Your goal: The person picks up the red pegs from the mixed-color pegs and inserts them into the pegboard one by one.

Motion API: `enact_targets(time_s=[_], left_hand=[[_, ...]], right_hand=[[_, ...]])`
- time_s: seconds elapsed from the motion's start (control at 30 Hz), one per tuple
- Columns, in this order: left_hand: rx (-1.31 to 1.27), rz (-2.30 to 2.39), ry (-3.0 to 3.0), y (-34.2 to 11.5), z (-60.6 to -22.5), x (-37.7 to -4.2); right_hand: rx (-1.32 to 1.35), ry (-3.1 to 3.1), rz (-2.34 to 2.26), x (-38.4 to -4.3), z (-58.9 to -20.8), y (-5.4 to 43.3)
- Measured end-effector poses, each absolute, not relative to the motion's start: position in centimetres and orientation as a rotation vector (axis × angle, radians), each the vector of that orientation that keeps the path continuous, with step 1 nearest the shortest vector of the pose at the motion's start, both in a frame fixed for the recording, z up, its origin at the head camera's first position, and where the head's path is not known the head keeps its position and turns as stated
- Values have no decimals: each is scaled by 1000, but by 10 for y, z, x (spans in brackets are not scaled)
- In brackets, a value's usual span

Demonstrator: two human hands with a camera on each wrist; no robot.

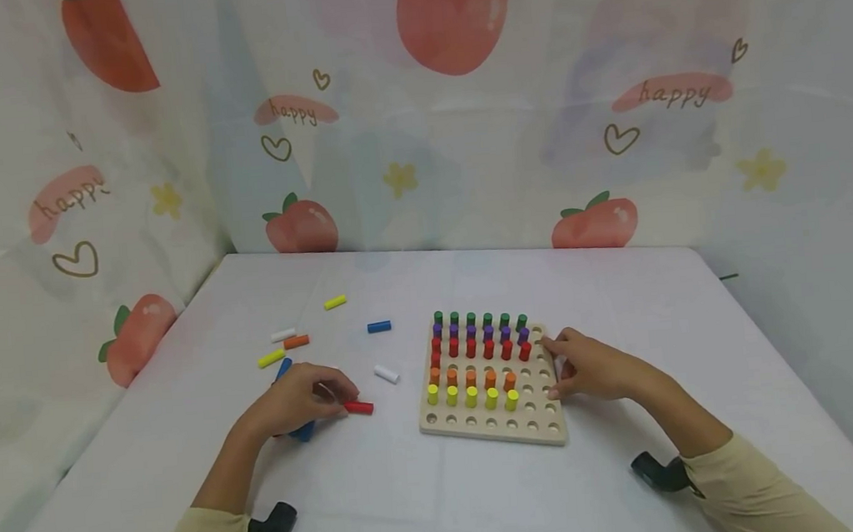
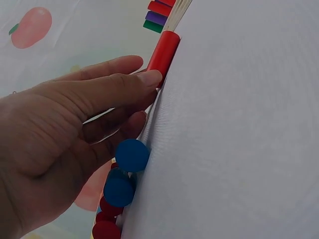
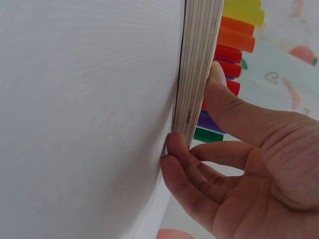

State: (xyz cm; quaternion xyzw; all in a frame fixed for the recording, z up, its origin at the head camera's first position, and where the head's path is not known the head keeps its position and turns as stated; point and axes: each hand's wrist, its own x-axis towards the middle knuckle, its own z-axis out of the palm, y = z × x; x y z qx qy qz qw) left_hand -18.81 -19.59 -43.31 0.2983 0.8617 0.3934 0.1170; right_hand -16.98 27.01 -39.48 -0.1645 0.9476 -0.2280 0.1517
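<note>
My left hand [image 1: 297, 399] pinches a red peg [image 1: 359, 407] between thumb and fingers, low over the table; the left wrist view shows the red peg [image 2: 163, 57] held near one end. Blue pegs [image 2: 132, 155] and dark red pegs lie beneath and beside that hand, partly hidden by it. A square wooden pegboard [image 1: 493, 437] lies right of centre, with rows of green, purple, red, orange and yellow pegs upright in its holes. My right hand [image 1: 592, 364] grips the board's right edge, the thumb on top and the fingers against the side [image 3: 197, 74].
Loose pegs lie left of the board: a white peg [image 1: 387, 374], a blue peg [image 1: 379, 326], an orange peg [image 1: 296, 341], another white peg [image 1: 283, 336] and yellow pegs [image 1: 335, 302]. A patterned cloth [image 1: 463, 154] hangs behind the white table [image 1: 384, 486].
</note>
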Motion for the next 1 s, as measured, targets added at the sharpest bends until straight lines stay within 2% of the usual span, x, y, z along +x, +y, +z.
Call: enact_targets(time_s=[0.67,1.0], left_hand=[[834,1102,2570,-197,-431,-189],[906,1143,2602,-194,-423,-191]], right_hand=[[-459,2714,-660,-170,-395,271],[-467,2713,-663,-171,-394,271]])
